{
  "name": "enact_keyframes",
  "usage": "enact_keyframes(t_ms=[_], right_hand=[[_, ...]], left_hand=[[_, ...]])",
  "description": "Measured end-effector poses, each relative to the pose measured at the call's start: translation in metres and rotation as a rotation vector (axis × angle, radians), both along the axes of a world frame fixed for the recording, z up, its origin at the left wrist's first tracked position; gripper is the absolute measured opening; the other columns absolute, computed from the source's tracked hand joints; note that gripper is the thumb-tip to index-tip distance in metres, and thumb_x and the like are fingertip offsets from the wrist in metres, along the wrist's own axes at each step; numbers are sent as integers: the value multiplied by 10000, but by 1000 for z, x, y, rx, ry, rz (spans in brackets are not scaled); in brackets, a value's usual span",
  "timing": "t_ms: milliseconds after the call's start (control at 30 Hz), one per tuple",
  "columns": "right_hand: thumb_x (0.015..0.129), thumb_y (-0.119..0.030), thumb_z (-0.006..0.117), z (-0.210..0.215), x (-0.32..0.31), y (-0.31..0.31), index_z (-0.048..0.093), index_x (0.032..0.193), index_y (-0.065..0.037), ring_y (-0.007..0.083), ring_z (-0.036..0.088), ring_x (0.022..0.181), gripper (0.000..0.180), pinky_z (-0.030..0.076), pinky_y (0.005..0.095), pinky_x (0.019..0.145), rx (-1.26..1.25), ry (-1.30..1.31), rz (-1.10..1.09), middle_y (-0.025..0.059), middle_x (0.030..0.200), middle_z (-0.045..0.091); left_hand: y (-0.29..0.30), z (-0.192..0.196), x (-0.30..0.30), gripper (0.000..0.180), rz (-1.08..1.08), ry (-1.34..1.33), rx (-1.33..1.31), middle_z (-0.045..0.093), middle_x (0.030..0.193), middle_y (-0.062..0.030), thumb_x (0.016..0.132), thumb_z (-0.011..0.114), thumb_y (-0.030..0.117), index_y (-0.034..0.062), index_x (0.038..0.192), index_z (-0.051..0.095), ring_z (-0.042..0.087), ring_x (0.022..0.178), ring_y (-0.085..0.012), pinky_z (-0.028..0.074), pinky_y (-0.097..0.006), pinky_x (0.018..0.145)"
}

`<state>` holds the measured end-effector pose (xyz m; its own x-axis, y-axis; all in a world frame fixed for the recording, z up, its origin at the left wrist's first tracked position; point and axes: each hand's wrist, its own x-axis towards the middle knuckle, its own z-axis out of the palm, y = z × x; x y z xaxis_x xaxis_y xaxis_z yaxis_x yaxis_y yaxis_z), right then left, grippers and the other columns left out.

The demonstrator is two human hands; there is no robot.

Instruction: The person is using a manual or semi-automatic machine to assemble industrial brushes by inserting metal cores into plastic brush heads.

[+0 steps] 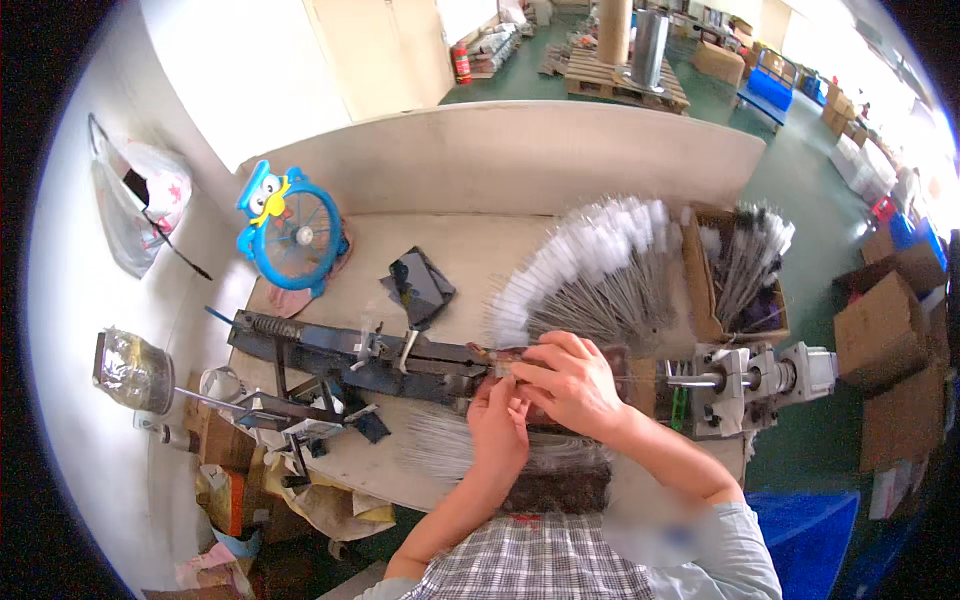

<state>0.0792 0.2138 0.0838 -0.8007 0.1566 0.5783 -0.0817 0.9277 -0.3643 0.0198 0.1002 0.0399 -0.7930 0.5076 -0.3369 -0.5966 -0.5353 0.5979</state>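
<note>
My left hand (497, 428) and my right hand (572, 385) meet over the bench, at the right end of a long dark metal rail fixture (310, 345). The fingertips of both are pinched together around something small, which they mostly hide. Thin wires stretch from beside my right hand toward a motor-driven spindle (722, 380) on the right. Beyond my hands, many wire-stemmed brushes with white tips (600, 250) lie fanned out. A bundle of thin metal wires (438, 440) lies to the left of my left wrist.
A cardboard box (704, 285) holds more wire-stemmed brushes. A blue cartoon-shaped fan (258, 248) and a dark flat object (420, 287) stand farther back. On the left, a rod carries a wrapped cylinder (135, 370). A low panel (500, 155) borders the bench's far side.
</note>
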Motion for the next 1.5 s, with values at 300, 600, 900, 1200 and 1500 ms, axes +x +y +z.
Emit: enact_keyframes(t_ms=[300,600,900,1200,1500], right_hand=[[642,-169,721,5,2,2,690,912,-121,234,566,961,276,460,370,797,19,3,7,30,941,629],[639,-151,726,3,0,1,688,906,-104,240,573,950,274,463,368,791,-16,3,-8,40,959,633],[618,-217,744,7,0,-3,667,937,-101,204,580,917,348,453,344,743,32,32,-85,15,919,640],[694,-165,682,1,26,3,666,815,-93,201,547,829,142,421,340,726,110,-158,-118,9,775,598],[712,-130,593,13,46,12,609,812,-79,227,540,819,113,432,362,704,16,-33,-58,21,776,579]], left_hand=[[-1,-1,2,73,-1,-82,66,616,910,-43,862,543,69,39,924,567,593,801,-126,463,-262,764],[2,-5,2,53,0,-3,51,615,908,-39,862,548,72,48,908,560,594,809,-130,458,-275,774],[2,2,0,263,-20,-61,35,598,953,-63,906,474,287,47,990,541,582,866,-179,437,-329,831],[-11,10,-1,607,-118,-40,-31,583,1037,-87,918,297,576,36,1102,505,556,942,-204,392,-354,893],[-16,8,6,615,-249,106,-165,487,1225,-127,927,332,533,8,1241,396,502,1106,-209,385,-347,908]])
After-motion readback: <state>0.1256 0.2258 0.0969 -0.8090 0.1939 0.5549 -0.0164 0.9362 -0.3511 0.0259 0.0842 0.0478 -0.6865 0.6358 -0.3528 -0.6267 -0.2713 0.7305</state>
